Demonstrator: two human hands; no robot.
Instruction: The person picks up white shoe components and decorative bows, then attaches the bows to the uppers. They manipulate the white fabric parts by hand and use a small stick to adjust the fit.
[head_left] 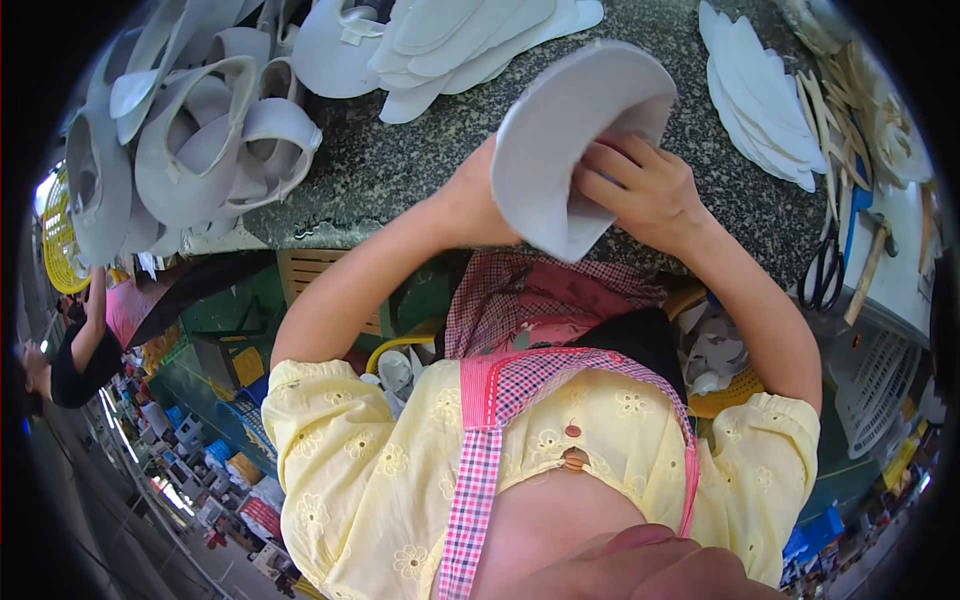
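I hold a pale grey-white shoe upper (560,120), bent into a hollow curved shape, above the front of the speckled dark stone worktop (400,180). My left hand (475,195) grips it from its left side, with the fingers hidden behind the piece. On the other side, the fingers of my right hand (645,190) are curled into the opening and press on its inner face. Beyond the upper lies a fanned stack of white insole-shaped sheets (460,45). Another such stack of white sheets (755,100) rests to the right of my right hand.
Many similar white uppers (200,140) are heaped at the left. At the right edge lie black-handled scissors (824,265), a wooden-handled hammer (868,270) and tan strips (835,125). A yellow basket (730,392) with white pieces stands below the worktop. Another person's arm (92,320) shows far left.
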